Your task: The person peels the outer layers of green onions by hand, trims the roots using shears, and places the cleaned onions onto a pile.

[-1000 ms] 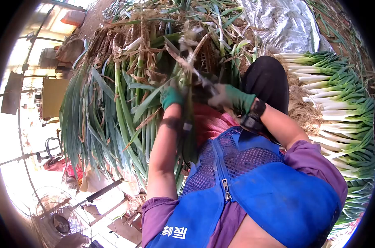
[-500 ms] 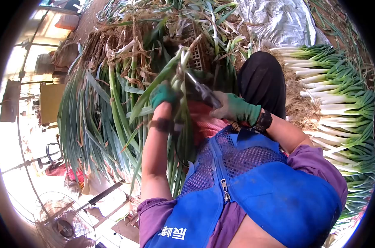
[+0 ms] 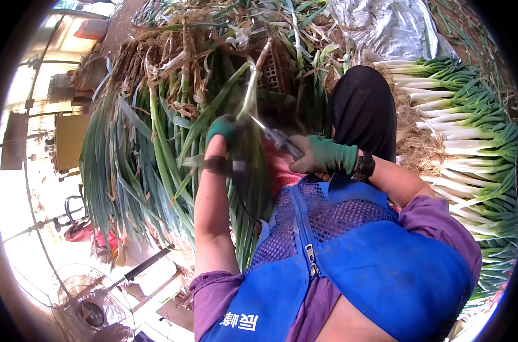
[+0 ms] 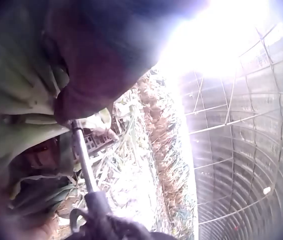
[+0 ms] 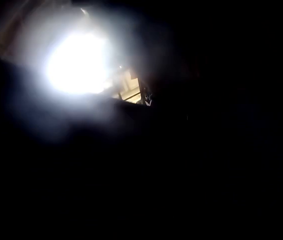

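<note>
In the head view my green-gloved left hand (image 3: 223,132) grips a leek (image 3: 250,94), its root end pointing up and away and its green leaves hanging below. A loose leaf arches off the stem to the left. My gloved right hand (image 3: 323,154) holds an air blow gun (image 3: 283,141) with a dark body and thin metal nozzle. The nozzle tip is right at the leek's stem, beside the left hand. The left wrist view shows the metal nozzle (image 4: 85,159) close by the dark, blurred left hand (image 4: 96,55). The right wrist view is mostly black.
Untrimmed leeks (image 3: 136,148) are heaped on the left, roots away from me. Rows of clean white-stemmed leeks (image 3: 461,134) lie at the right. Behind are a brown crate (image 3: 275,71), leaf scraps and a silvery sheet (image 3: 390,28). A fan (image 3: 90,310) stands lower left.
The left hand has shifted a little left with the leek. The stem's pale part now shows more plainly, with a leaf peeled aside. The blow gun's nozzle sits lower along the stem.
</note>
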Demonstrator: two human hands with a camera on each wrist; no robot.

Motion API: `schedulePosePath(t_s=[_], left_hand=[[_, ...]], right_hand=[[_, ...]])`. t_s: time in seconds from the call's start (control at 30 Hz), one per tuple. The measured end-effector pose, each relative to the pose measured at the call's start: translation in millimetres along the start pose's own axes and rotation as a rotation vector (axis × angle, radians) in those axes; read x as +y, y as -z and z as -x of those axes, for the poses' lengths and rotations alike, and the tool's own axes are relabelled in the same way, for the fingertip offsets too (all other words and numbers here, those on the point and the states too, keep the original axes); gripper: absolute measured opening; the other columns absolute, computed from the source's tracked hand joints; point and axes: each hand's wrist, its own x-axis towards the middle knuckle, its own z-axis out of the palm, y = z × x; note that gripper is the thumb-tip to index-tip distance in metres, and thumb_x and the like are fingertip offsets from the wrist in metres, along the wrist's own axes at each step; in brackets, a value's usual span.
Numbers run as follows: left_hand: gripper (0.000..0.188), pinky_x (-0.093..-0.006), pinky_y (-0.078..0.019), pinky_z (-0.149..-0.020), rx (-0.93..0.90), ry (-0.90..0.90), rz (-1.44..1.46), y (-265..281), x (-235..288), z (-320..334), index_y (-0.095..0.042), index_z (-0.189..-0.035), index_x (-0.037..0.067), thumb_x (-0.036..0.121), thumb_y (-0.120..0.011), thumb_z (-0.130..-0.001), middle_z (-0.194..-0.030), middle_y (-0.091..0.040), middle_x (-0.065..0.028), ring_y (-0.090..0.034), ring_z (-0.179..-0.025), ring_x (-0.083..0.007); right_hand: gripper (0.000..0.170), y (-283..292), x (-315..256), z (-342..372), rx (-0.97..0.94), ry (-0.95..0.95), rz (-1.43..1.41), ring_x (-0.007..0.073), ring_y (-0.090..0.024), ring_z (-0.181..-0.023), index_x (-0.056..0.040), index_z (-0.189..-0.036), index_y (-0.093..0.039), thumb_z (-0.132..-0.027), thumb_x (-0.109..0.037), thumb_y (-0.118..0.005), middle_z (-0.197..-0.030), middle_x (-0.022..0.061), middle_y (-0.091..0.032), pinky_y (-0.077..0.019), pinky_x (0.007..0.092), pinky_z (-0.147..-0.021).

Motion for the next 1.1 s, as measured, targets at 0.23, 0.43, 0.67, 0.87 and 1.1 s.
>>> schedulePosePath(t_s=[0.23, 0.43, 0.67, 0.87, 1.1], left_hand=[[0.047, -0.0375, -0.0523, -0.075, 0.060, 0.052, -0.072, 11.0, 15.4, 3.2, -0.076, -0.097, 0.004, 0.047, -0.070, -0.080, -0.084, -0.072, -0.0139, -0.067, -0.078, -0.0251], [0.057, -0.0453, -0.0518, -0.090, 0.184, 0.173, -0.125, 2.1, 27.1, 3.7, -0.075, -0.104, 0.004, 0.054, -0.058, -0.082, -0.100, -0.072, -0.0241, -0.069, -0.099, -0.0396], [0.046, -0.0494, -0.0508, -0.091, 0.397, -0.062, -0.039, -12.2, 9.7, 17.2, -0.066, -0.120, 0.007, 0.040, -0.060, -0.088, -0.119, -0.065, -0.0253, -0.064, -0.105, -0.0444], [0.041, -0.0529, -0.0520, -0.083, 0.301, -0.172, -0.363, -24.8, 28.4, 62.0, -0.062, -0.112, 0.010, 0.046, -0.060, -0.091, -0.108, -0.065, -0.0237, -0.065, -0.094, -0.0445], [0.054, -0.0472, -0.0524, -0.086, 0.050, -0.013, -0.296, -5.8, 53.3, 63.4, -0.065, -0.118, 0.011, 0.047, -0.073, -0.078, -0.107, -0.071, -0.0206, -0.067, -0.099, -0.0393]], right_hand=[[0.058, -2.3, 3.0, -0.1, 0.076, 0.098, 0.058, 0.0237, -0.065, -0.074, -0.0109, -0.129, -0.056, -0.078, -0.034, -0.072, -0.079, 0.0123, -0.064, -0.0512, 0.0387, -0.071], [0.057, 20.0, 8.8, -51.0, 0.217, -0.039, 0.019, 0.0275, -0.068, -0.083, -0.0006, -0.113, -0.060, -0.074, -0.041, -0.072, -0.088, 0.0178, -0.068, -0.0526, 0.0392, -0.076], [0.067, 12.3, 8.5, -42.5, 0.071, 0.030, 0.071, 0.0376, -0.068, -0.094, 0.0063, -0.113, -0.058, -0.072, -0.045, -0.071, -0.099, 0.0274, -0.068, -0.0516, 0.0426, -0.082], [0.057, -2.4, 18.2, -7.3, 0.016, 0.051, 0.048, 0.0265, -0.063, -0.075, 0.0014, -0.114, -0.055, -0.076, -0.037, -0.073, -0.082, 0.0156, -0.064, -0.0494, 0.0400, -0.070], [0.059, 19.6, -1.8, -17.8, 0.171, -0.007, 0.059, 0.0343, -0.068, -0.092, 0.0039, -0.108, -0.059, -0.074, -0.043, -0.072, -0.093, 0.0242, -0.068, -0.0521, 0.0420, -0.079]])
